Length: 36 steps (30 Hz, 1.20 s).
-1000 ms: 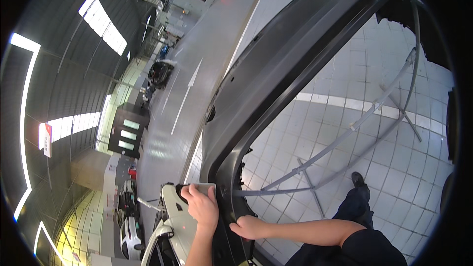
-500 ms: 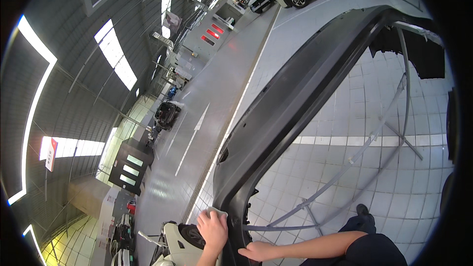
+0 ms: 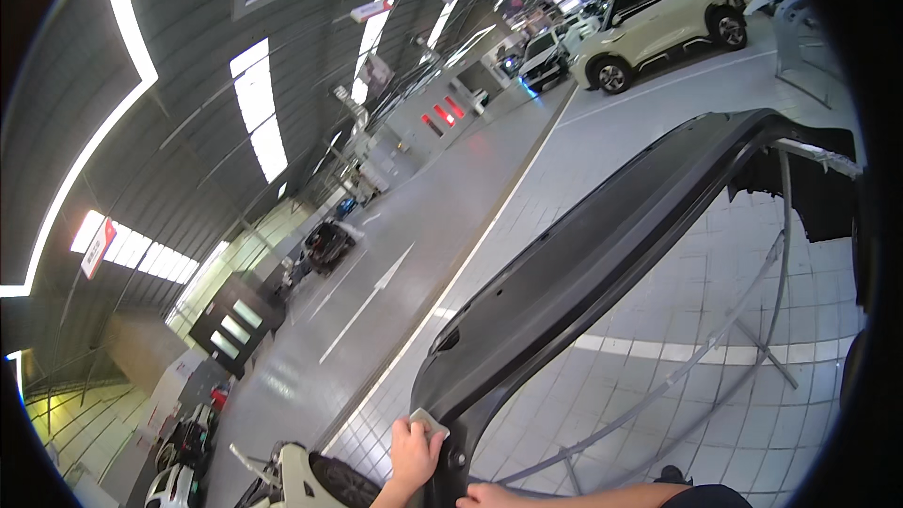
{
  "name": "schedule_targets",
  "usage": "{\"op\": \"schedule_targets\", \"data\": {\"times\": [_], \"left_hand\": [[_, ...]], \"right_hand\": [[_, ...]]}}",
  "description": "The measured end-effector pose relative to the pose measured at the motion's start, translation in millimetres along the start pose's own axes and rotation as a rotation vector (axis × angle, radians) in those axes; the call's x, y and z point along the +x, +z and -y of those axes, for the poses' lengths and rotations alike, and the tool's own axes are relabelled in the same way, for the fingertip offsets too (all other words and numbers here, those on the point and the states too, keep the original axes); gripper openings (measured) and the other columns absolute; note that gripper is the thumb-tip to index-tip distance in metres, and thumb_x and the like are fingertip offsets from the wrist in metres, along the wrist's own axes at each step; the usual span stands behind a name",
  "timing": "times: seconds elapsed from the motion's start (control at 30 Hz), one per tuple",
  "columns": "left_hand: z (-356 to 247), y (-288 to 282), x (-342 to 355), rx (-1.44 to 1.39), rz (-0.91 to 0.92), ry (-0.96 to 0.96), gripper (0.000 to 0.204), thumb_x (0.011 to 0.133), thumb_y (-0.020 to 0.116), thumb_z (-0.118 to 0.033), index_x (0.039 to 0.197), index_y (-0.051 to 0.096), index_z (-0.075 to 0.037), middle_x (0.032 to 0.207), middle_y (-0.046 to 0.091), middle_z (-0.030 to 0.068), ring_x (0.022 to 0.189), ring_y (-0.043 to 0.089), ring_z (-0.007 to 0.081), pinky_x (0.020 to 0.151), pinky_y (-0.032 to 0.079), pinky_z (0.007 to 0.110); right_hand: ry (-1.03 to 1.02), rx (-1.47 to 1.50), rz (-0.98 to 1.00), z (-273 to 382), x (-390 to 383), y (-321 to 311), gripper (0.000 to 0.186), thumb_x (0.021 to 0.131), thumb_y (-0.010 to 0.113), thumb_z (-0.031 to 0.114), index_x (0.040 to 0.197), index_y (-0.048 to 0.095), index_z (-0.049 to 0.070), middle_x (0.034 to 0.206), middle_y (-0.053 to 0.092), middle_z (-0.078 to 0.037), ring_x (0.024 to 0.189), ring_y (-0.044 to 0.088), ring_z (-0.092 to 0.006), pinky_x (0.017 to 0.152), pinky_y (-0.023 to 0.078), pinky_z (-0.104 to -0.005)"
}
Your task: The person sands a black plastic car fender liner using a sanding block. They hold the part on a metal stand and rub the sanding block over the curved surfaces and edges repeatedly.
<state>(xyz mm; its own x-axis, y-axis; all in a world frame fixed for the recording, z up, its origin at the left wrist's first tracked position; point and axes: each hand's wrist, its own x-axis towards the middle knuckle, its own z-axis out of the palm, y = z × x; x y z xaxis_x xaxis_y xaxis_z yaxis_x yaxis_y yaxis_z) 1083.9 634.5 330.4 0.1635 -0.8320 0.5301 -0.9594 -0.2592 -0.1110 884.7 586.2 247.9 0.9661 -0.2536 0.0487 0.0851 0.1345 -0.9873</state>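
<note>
Fingers [image 3: 403, 430] of our left hand [image 3: 416, 456] clasp pale pad [image 3: 431, 421] at near end of black bumper [image 3: 588, 259]; long axis runs away up-right, left nearer. Our right hand [image 3: 491, 497] at inner edge, grip unclear.

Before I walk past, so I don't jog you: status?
Left hand holding grey pad on bumper cover. Right hand at its inner edge, partly cropped. Grey tubular stand inside cover's curve.
</note>
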Motion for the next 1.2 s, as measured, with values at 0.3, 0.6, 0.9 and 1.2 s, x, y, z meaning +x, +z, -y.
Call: {"op": "schedule_targets", "data": {"times": [0.3, 0.6, 0.9, 1.2], "left_hand": [[-29.9, -10.6, 60.7, 0.046, 0.066, 0.139, 0.045, 0.093, 0.072, -0.026, 0.123, 0.058, 0.004, 0.125, 0.057, 0.0305, 0.111, 0.056, 0.0502, 0.096, 0.046, 0.055], [-15.5, -8.6, 65.3, 0.001, 0.189, 0.069, 0.046, 0.089, 0.076, -0.025, 0.121, 0.061, 0.004, 0.123, 0.057, 0.0299, 0.11, 0.056, 0.0489, 0.097, 0.046, 0.054], [-76.0, -1.7, 115.1, -0.079, 0.067, 0.236, 0.038, 0.084, 0.08, -0.026, 0.106, 0.062, -0.001, 0.108, 0.059, 0.0247, 0.096, 0.057, 0.0447, 0.084, 0.047, 0.052], [-244.0, 42.4, 253.5, -0.098, -0.106, 0.571, 0.04, 0.081, 0.082, -0.033, 0.103, 0.06, -0.008, 0.112, 0.057, 0.0169, 0.099, 0.057, 0.0356, 0.079, 0.045, 0.045]], "right_hand": [[-0.159, -0.023, 0.204, -30.6, 24.8, -22.5, 0.034, 0.102, 0.059, 0.034, 0.109, 0.066, 0.001, 0.077, 0.073, -0.009, 0.068, 0.071, -0.0173, 0.059, 0.057, -0.0343], [-0.771, 0.968, -1.064, 49.6, -13.3, -323.0, 0.039, 0.102, 0.052, 0.04, 0.121, 0.058, 0.006, 0.114, 0.066, -0.011, 0.102, 0.067, -0.0253, 0.089, 0.055, -0.0441], [-0.785, 0.928, -1.17, 110.6, -51.7, -404.4, 0.028, 0.112, 0.048, 0.029, 0.126, 0.051, 0.005, 0.126, 0.061, -0.009, 0.114, 0.062, -0.0234, 0.098, 0.053, -0.0464], [-0.926, 0.906, -1.084, 99.9, -50.3, -405.1, 0.029, 0.112, 0.048, 0.03, 0.128, 0.051, 0.006, 0.126, 0.064, -0.008, 0.114, 0.065, -0.0223, 0.097, 0.056, -0.0428]]}}
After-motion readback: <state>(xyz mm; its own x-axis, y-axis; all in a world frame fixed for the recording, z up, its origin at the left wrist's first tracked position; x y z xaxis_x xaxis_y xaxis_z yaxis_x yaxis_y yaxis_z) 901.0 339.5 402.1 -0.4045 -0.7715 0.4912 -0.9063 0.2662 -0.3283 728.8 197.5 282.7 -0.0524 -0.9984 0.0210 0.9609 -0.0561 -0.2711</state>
